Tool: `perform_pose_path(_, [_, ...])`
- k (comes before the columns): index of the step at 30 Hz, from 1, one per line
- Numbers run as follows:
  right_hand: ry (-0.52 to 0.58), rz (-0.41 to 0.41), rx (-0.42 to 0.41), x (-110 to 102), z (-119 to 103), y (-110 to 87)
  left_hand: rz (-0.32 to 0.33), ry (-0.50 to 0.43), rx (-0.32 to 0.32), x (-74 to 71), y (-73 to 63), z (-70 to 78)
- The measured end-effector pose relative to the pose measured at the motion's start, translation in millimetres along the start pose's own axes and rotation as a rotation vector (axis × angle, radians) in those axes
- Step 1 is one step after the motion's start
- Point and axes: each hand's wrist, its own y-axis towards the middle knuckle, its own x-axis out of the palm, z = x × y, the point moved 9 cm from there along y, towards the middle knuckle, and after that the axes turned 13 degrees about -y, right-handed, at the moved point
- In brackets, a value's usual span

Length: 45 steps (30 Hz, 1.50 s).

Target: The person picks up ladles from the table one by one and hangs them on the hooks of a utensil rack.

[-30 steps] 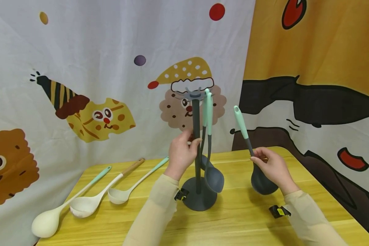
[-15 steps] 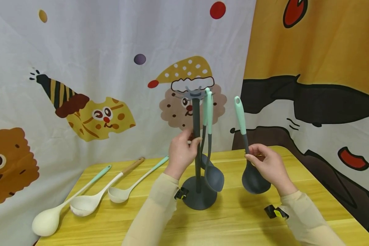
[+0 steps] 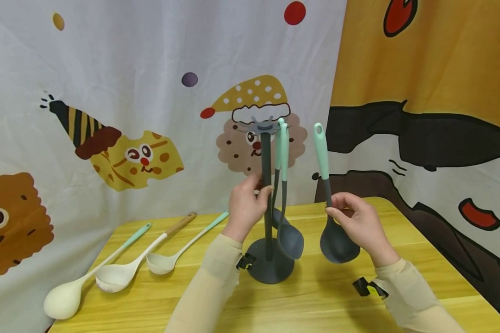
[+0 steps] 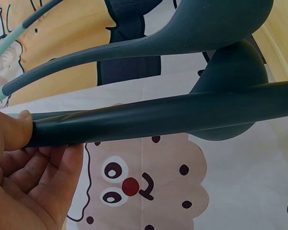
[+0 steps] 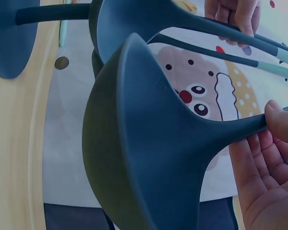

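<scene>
Ladle (image 3: pixel 336 244) nearer the stand (image 3: pixel 268 226), fast in right hand (image 3: pixel 360 222)'s pinch, pole (image 3: pixel 266 159) in left hand (image 3: pixel 246 206)'s

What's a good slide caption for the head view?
Left hand gripping a utensil stand, right hand holding a mint-handled ladle beside it.

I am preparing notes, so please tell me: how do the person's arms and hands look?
Plain beige sleeves reach almost to the wrists. The left hand and right hand are bare. A small black device sits by each wrist; the right one shows a yellow patch.
</scene>
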Motion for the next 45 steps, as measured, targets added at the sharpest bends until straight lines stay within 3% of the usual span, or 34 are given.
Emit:
perform_pose_path(26, [0.097, 0.007, -0.109, 13.2, -45.6, -0.7, -0.004, -0.001, -0.018, 0.3, 0.4, -0.2])
perform_pose_path(45, [0.142, -0.052, -0.091, 33.0, -58.5, -3.5, -0.006, 0.015, -0.007, 0.8, -1.2, -0.3])
